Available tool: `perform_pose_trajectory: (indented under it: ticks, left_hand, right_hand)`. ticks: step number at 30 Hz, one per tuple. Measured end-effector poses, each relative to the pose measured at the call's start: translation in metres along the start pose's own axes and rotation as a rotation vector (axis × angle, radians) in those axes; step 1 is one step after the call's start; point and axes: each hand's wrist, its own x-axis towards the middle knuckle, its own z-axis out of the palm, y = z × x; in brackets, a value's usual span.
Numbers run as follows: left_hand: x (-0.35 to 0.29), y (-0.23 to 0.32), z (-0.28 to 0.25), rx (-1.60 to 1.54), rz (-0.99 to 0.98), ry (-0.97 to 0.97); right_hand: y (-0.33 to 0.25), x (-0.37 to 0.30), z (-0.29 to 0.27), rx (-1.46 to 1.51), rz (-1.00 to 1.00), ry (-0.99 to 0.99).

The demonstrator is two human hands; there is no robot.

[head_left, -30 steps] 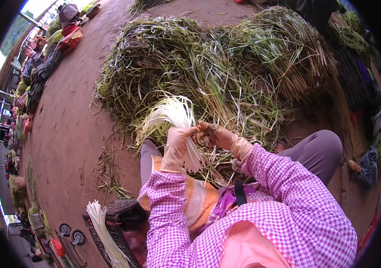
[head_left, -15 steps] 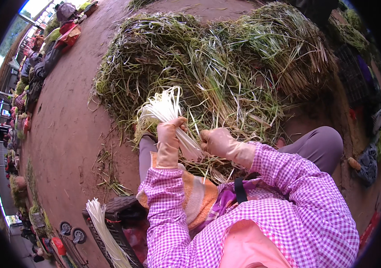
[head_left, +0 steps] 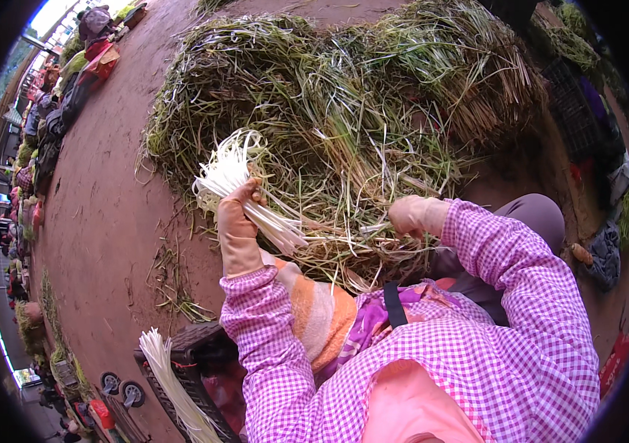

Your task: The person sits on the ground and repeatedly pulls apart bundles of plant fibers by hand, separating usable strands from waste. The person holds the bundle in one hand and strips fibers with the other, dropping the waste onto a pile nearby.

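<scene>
My left hand [head_left: 237, 214], in a tan glove, is wrapped round a bundle of long, thin white stalks [head_left: 279, 227]. Their loose, curling ends fan out above the fist, and the even ends slant down to the right. Over the near right side of a heap of green and straw-coloured leafy stalks [head_left: 344, 118], my gloved right hand [head_left: 412, 215] is apart from the bundle. Its fingers curl downward, and whatever they hold, if anything, is hidden. Loose strands lie beneath both hands, close to my lap.
At my left, a dark crate [head_left: 200, 347] has another bundle of white stalks [head_left: 174, 384] on its edge. Two small wheels [head_left: 122, 390] lie beyond it. A black crate [head_left: 571, 107] and a dark plastic bag [head_left: 603, 262] are on the right. People and goods line the far left.
My left hand has moved left with the white bundle. My right hand has drawn away to the right, so the gap between the hands is wider.
</scene>
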Motion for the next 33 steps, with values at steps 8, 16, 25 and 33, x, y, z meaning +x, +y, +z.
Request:
perform_pose_trajectory:
  ticks: [8, 16, 25, 33]
  left_hand:
    - [-0.006, -0.002, 0.006, 0.023, -0.045, -0.040]
    - [-0.011, -0.017, 0.024, 0.109, -0.165, -0.179]
    - [-0.009, -0.032, 0.033, 0.161, -0.111, -0.087]
    - [-0.001, -0.009, 0.012, -0.032, -0.021, -0.008]
  right_hand:
    - [-0.109, -0.011, -0.037, 0.624, -0.687, 0.663]
    - [-0.114, -0.027, -0.047, 0.994, -0.555, 0.690]
    - [-0.089, -0.024, -0.025, 0.905, -0.493, 0.166]
    - [-0.030, -0.025, 0.035, 0.098, -0.029, 0.197]
